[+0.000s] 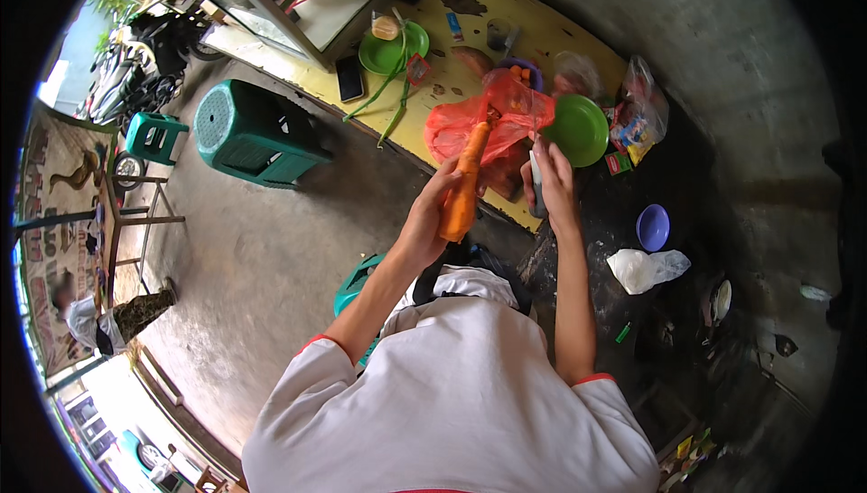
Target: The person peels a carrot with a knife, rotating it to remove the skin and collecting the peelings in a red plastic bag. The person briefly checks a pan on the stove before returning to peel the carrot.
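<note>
My left hand [433, 212] grips a large carrot [463, 202] by its side, its narrower end pointing away from me. In my right hand [554, 185] is a knife [536, 185] with a pale and dark handle; its thin blade points away over a red plastic bag [454, 129]. The carrot and the knife are apart. The bag lies crumpled on the yellow table, partly over a purple bowl [534, 73] that holds orange pieces. Right of the bag sits a green plate [580, 131].
The yellow table [433, 39] also bears another green plate [379, 53], long green stalks [399, 110], a phone [350, 78] and plastic bags [640, 97]. Green plastic stools [250, 131] stand at left. A purple bowl [653, 227] and white bag [633, 271] are at right. A person [112, 324] is far left.
</note>
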The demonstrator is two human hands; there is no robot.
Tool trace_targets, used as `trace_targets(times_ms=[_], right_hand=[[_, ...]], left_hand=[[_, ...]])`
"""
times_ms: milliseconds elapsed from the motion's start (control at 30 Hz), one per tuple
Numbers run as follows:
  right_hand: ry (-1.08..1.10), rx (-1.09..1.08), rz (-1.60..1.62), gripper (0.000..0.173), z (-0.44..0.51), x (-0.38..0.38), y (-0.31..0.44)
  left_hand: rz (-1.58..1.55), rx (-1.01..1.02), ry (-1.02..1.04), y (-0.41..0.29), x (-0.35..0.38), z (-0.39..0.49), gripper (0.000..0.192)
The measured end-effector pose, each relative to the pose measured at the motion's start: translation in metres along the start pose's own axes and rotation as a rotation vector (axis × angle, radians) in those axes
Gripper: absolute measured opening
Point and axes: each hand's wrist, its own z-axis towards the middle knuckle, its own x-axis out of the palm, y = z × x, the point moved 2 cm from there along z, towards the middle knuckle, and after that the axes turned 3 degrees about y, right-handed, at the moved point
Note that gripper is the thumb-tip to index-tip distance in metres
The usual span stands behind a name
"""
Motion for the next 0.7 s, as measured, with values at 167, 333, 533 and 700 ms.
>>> trace_targets(times_ms=[167, 333, 533, 700], right_hand=[[0.021, -0.044, -0.104, 0.045, -0.049, 0.022, 0.053], [0.068, -0.068, -0.473, 0.049, -0.067, 0.03, 0.088], [0.168, -0.231, -0.625, 0.049, -0.074, 0.042, 0.103], [0.181, -0.37, -0.677, 0.05, -0.072, 0.049, 0.104]], left_hand=[[0.209, -0.026, 0.118, -0.008, 0.009, 0.02, 0.056], [0.034, -0.124, 0.22, -0.005, 0.014, 0.035, 0.052], [0.006, -0.112, 0.251, -0.008, 0.009, 0.038, 0.054], [0.053, -0.056, 0.182, -0.013, 0.009, 0.032, 0.053]])
